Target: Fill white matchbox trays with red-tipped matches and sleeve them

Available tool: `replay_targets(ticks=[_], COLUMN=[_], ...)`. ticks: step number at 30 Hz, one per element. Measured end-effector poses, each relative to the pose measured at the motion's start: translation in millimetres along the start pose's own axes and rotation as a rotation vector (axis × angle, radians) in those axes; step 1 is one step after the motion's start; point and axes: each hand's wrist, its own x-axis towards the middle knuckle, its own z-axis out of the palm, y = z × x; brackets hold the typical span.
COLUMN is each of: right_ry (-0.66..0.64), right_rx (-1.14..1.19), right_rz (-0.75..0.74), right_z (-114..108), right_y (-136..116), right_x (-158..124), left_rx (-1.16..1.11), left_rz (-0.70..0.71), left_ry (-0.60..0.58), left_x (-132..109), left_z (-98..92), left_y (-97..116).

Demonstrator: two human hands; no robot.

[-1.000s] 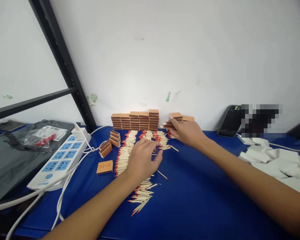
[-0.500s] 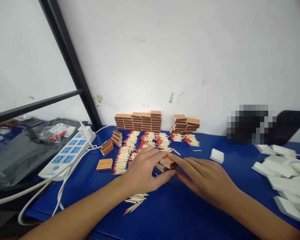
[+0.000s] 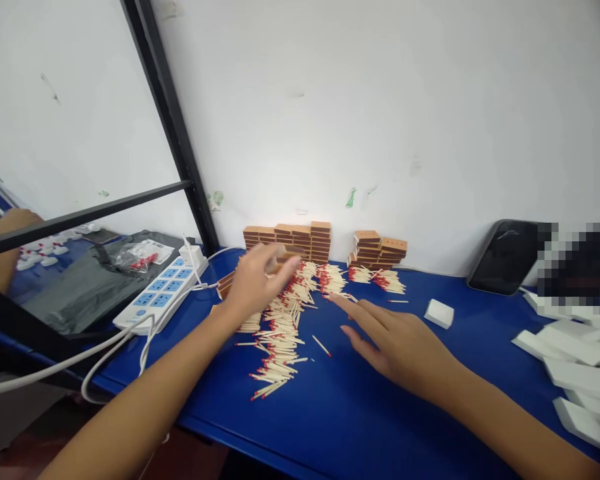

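Note:
My left hand is closed around brown matchboxes, held in front of the matchbox wall at the back. Blur and fingers hide how many boxes it has. My right hand hovers over the blue table, fingers stretched out with nothing in them. Between the hands lie piles of red-tipped matches. One loose match lies left of my right hand. A shorter matchbox stack stands farther right, with more matches before it.
At the left are a white power strip with cables and a grey plastic bag. To the right lie one white tray, a heap of similar white pieces and a dark phone. A black metal post rises at the left.
My left hand has carried the matchboxes up and left toward the back wall of boxes. My right hand has let go of them and opened. The view has shifted slightly left.

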Motion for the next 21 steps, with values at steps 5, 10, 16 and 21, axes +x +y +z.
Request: replay_targets(ticks=[5, 10, 16, 21], right_ry=[-0.029, 0.004, 0.002, 0.039], right_rx=[-0.017, -0.063, -0.083, -0.141], right_rz=[0.016, 0.028, 0.010, 0.148], right_z=[1, 0, 0, -35], right_y=[5, 14, 26, 65], right_x=[-2, -3, -5, -9], left_rx=[0.556, 0.668, 0.650, 0.609], left_rz=[-0.430, -0.700, -0.717, -0.540], left_ry=[-0.011, -0.189, -0.311, -0.203], left_x=[22, 15, 6, 9], left_z=[-35.0, -46.4, -32.6, -27.7], left_y=[-58, -96, -111, -98])
